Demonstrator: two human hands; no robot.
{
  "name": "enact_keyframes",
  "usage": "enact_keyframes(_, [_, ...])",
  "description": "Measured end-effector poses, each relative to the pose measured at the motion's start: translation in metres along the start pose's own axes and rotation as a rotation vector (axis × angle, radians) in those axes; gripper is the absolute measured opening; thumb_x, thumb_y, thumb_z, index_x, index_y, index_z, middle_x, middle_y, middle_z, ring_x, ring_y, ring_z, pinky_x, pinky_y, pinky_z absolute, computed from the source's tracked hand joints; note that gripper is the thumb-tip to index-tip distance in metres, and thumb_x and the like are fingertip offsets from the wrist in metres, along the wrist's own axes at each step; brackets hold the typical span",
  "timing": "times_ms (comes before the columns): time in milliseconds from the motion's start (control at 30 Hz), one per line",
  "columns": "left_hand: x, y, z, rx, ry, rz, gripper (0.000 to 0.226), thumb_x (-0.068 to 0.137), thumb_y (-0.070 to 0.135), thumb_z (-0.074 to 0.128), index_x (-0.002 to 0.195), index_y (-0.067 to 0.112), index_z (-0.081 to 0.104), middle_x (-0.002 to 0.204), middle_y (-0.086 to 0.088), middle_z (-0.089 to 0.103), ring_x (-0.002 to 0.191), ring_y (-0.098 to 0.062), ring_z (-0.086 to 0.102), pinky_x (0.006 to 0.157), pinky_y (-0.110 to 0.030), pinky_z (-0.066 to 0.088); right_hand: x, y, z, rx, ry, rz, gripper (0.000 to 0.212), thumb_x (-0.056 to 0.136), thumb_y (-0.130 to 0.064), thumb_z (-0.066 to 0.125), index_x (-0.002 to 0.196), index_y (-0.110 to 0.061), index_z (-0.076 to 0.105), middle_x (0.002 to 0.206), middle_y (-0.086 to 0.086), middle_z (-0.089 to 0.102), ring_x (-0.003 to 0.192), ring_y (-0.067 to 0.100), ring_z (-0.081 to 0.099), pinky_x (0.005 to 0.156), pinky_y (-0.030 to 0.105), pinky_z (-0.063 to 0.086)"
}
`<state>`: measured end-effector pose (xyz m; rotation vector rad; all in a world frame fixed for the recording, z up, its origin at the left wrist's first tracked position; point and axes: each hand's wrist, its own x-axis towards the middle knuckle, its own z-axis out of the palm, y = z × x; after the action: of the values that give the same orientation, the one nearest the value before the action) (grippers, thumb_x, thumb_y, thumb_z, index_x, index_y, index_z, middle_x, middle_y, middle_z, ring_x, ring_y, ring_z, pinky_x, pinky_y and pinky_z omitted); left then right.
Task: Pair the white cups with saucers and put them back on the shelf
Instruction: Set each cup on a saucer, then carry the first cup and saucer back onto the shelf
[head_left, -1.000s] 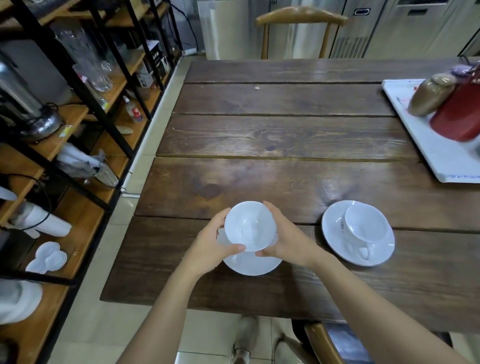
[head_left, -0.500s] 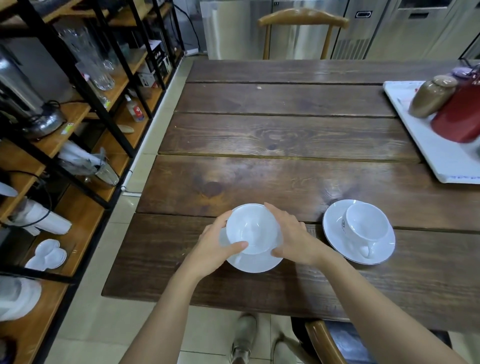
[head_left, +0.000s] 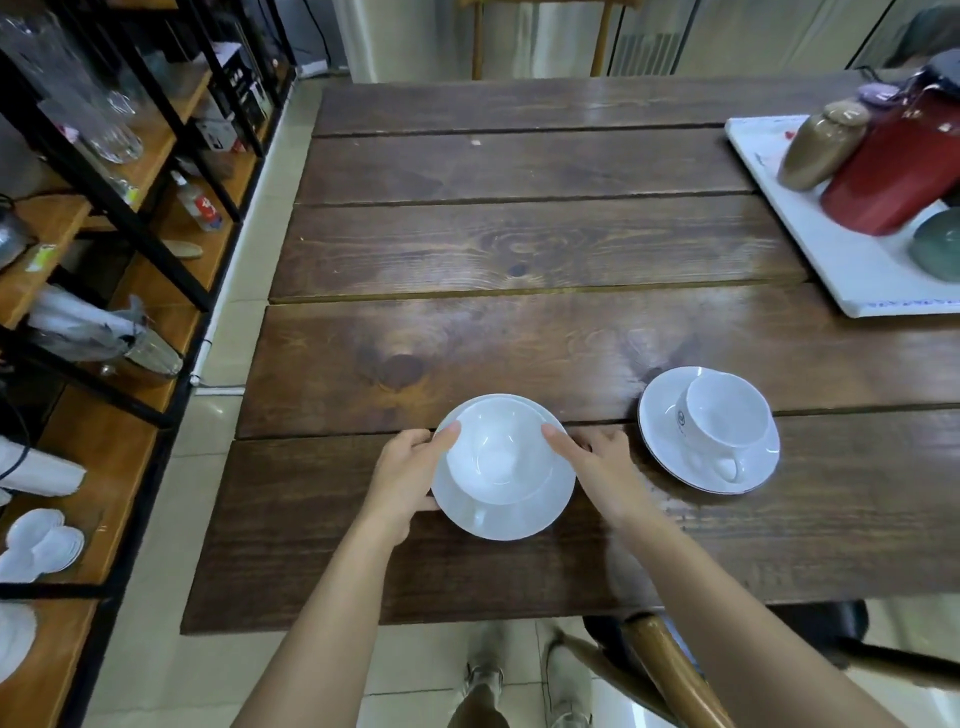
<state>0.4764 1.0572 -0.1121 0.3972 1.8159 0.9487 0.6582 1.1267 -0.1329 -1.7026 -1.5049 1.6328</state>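
Observation:
A white cup (head_left: 501, 457) sits in a white saucer (head_left: 524, 519) near the front edge of the dark wooden table (head_left: 519, 249). My left hand (head_left: 405, 467) grips the saucer's left edge, its thumb against the cup's rim. My right hand (head_left: 597, 462) holds the right side, with its thumb on the rim and its fingers spread beside the saucer. A second white cup (head_left: 727, 418) stands on its own saucer (head_left: 665, 457) to the right, untouched. The wooden shelf (head_left: 104, 467) with black posts runs along the left.
A white tray (head_left: 831, 270) at the right table edge carries a red jar (head_left: 893, 166), a brown jar (head_left: 821, 145) and a green pot. The shelf holds glassware, small white dishes (head_left: 41, 540) and plates. A wooden chair (head_left: 670, 670) stands by my right leg.
The cup was held above the saucer in both hands; now it rests in the saucer. My hands have slid down to the saucer's sides. My view has tilted downward.

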Motion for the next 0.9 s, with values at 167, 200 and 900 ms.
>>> enact_keyframes(167, [0.005, -0.002, -0.008, -0.014, -0.08, -0.052, 0.04, 0.085, 0.039, 0.065, 0.111, 0.008, 0.064, 0.114, -0.006, 0.066, 0.096, -0.015, 0.06, 0.083, -0.045, 0.055, -0.003, -0.002, 0.011, 0.07, 0.045, 0.066, 0.066, 0.08, -0.056, 0.058, 0.097, 0.007, 0.062, 0.119, 0.008, 0.045, 0.094, 0.015, 0.047, 0.078, 0.024, 0.034])
enact_keyframes(200, [0.005, -0.002, -0.008, -0.018, -0.087, -0.053, 0.041, 0.085, 0.039, 0.066, 0.111, 0.008, 0.064, 0.113, -0.006, 0.065, 0.095, -0.014, 0.06, 0.08, -0.043, 0.055, -0.003, -0.001, 0.012, 0.078, 0.047, 0.06, 0.076, 0.071, -0.064, 0.058, 0.087, 0.01, 0.06, 0.11, 0.014, 0.052, 0.085, 0.018, 0.05, 0.07, 0.025, 0.037])
enact_keyframes(900, [-0.106, -0.041, -0.067, -0.456, 0.202, 0.199, 0.058, 0.063, 0.065, 0.06, 0.109, 0.029, 0.057, 0.114, -0.002, 0.063, 0.101, -0.023, 0.062, 0.079, -0.046, 0.057, -0.1, -0.064, 0.068, 0.193, -0.145, -0.275, 0.044, 0.086, -0.049, 0.055, 0.112, -0.014, 0.054, 0.11, 0.004, 0.063, 0.096, 0.022, 0.062, 0.078, 0.039, 0.052])
